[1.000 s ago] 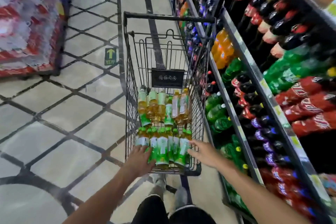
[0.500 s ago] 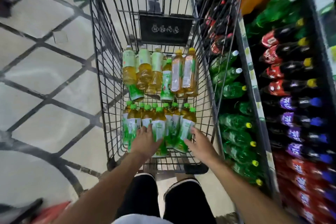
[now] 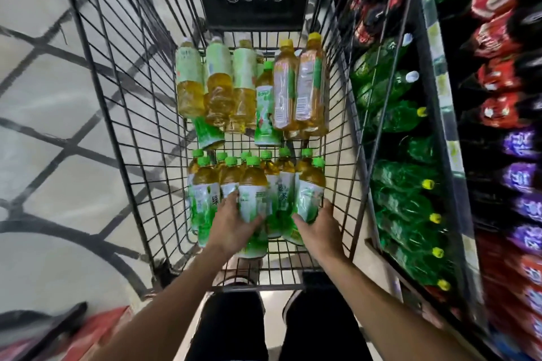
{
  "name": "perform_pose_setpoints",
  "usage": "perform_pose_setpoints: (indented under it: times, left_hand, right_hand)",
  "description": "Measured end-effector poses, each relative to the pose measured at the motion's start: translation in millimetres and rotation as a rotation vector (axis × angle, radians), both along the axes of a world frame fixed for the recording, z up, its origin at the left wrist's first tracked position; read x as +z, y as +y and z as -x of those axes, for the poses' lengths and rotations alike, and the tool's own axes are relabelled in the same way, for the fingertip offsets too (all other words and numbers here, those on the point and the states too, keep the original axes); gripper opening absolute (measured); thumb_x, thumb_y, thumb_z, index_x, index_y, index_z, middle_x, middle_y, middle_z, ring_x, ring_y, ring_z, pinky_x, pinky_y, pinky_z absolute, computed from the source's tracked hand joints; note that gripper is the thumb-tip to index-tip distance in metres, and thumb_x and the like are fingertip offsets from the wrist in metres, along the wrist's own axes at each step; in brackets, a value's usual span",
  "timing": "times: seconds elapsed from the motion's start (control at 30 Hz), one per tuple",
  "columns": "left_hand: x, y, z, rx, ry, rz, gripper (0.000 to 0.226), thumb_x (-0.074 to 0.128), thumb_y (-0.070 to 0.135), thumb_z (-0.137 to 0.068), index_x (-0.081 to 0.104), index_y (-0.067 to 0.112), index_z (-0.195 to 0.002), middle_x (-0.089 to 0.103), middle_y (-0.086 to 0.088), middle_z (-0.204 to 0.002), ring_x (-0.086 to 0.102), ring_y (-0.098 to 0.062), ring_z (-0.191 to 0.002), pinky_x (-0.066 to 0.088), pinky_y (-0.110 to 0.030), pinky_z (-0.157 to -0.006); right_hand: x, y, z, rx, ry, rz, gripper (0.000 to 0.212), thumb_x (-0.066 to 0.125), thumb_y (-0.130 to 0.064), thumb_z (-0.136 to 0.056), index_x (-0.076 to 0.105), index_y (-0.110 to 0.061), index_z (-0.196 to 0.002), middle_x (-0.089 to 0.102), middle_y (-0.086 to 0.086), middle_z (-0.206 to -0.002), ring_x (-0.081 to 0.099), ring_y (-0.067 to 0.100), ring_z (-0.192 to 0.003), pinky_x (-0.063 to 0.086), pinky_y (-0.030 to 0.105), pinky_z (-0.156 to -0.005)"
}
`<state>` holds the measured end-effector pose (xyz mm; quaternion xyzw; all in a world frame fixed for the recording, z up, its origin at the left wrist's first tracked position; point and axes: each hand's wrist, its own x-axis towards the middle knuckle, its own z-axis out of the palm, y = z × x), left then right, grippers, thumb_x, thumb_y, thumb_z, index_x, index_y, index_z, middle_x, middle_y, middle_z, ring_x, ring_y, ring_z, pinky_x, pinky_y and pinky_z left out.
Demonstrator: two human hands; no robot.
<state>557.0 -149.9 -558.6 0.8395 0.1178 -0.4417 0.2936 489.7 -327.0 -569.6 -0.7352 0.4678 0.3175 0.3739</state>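
Left hand (image 3: 231, 228) wraps the middle bottle (image 3: 252, 184), right hand (image 3: 319, 231) wraps the right-edge bottle (image 3: 311, 184), fingers curled round the labels. Both bottles sit in the green-cap cluster (image 3: 205, 182) at the near end of the cart (image 3: 123, 155), packed tight so they brace each other. One per hand, probably to lift two out at once.

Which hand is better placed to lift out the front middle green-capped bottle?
Left: the left hand curls round the middle bottle, while the right hand holds the rightmost bottle beside it.
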Motion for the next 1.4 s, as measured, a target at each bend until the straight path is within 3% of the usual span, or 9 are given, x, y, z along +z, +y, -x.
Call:
perform_pose_setpoints:
  times: [0.1,0.27,0.47,0.63,0.77,0.87,0.97,1.13,1.4]
  left_hand:
    - [7,15,-10,0.118,0.047,0.095,0.079,0.082,0.032,-0.083,0.038,0.019,-0.148,0.058,0.004,-0.131,0.06,-0.013,-0.108,0.057,-0.018,-0.081]
    - [4,35,-18,0.43,0.182,0.295,0.048,0.081,0.023,-0.082,0.058,0.027,-0.124,0.075,-0.003,-0.109,0.073,-0.024,-0.105,0.062,-0.045,-0.088]
    - [5,38,-20,0.523,0.183,0.457,0.056,0.079,0.031,-0.075,0.06,0.023,-0.127,0.075,-0.003,-0.113,0.073,-0.017,-0.102,0.06,-0.024,-0.067]
    - [9,43,-21,0.538,0.259,0.503,0.052,0.078,0.023,-0.083,0.058,0.023,-0.131,0.073,-0.006,-0.12,0.069,-0.029,-0.114,0.053,-0.054,-0.094]
    - [36,46,-30,0.545,0.305,0.566,0.055,0.067,0.022,-0.079,0.058,0.02,-0.134,0.069,-0.012,-0.127,0.066,-0.033,-0.118,0.051,-0.055,-0.1]
    - [72,48,-35,0.587,0.315,0.584,0.072,0.082,0.033,-0.067,0.057,0.022,-0.133,0.072,-0.011,-0.123,0.067,-0.037,-0.115,0.053,-0.06,-0.097]
    - [110,53,-40,0.566,0.286,0.588,0.116,0.098,0.052,-0.044,0.047,0.022,-0.143,0.066,-0.011,-0.132,0.062,-0.036,-0.122,0.046,-0.062,-0.105]
    - [180,62,-43,0.425,0.209,0.624,0.066,0.088,0.025,-0.065,0.056,0.02,-0.123,0.078,-0.002,-0.105,0.071,-0.032,-0.107,0.056,-0.052,-0.094]
    - [264,65,5,0.366,0.063,0.748,0.095,0.094,0.031,-0.05,0.049,0.026,-0.134,0.075,-0.007,-0.114,0.074,-0.03,-0.102,0.061,-0.051,-0.082]
  right_hand:
    - [-12,4,-7,-0.086,-0.021,-0.023,0.056,0.076,-0.028,-0.087,0.043,-0.012,-0.128,0.069,0.009,-0.109,0.071,0.027,-0.089,0.061,0.043,-0.076]
    - [-35,18,-4,-0.11,-0.03,0.078,0.062,0.078,-0.044,-0.083,0.038,-0.016,-0.122,0.067,0.011,-0.099,0.067,0.021,-0.072,0.053,0.03,-0.051]
    - [-42,32,-3,-0.228,-0.049,0.17,0.074,0.082,-0.034,-0.079,0.032,-0.024,-0.134,0.061,0.007,-0.122,0.068,0.03,-0.101,0.062,0.049,-0.072]
    - [-36,32,-4,-0.241,-0.103,0.018,0.075,0.083,-0.02,-0.079,0.043,-0.025,-0.142,0.065,0.0,-0.124,0.068,0.025,-0.104,0.058,0.038,-0.08]
    - [8,27,-11,-0.323,-0.16,-0.199,0.05,0.083,-0.012,-0.079,0.058,-0.024,-0.12,0.07,-0.001,-0.109,0.07,0.014,-0.092,0.056,0.026,-0.077]
    - [58,24,-17,-0.423,-0.249,-0.353,0.035,0.08,-0.004,-0.082,0.062,-0.017,-0.11,0.072,-0.006,-0.094,0.069,-0.003,-0.072,0.051,0.01,-0.06]
    - [114,27,-18,-0.528,-0.305,-0.462,0.035,0.083,-0.016,-0.072,0.067,-0.021,-0.103,0.075,-0.002,-0.093,0.071,0.01,-0.079,0.051,0.022,-0.063]
    - [192,37,-8,-0.514,-0.429,-0.576,0.055,0.08,-0.032,-0.06,0.071,-0.019,-0.113,0.077,0.005,-0.102,0.071,0.031,-0.1,0.055,0.041,-0.086]
    - [291,45,41,-0.406,-0.661,-0.531,0.045,0.086,-0.02,-0.073,0.069,-0.018,-0.115,0.077,0.004,-0.107,0.074,0.025,-0.1,0.058,0.039,-0.089]
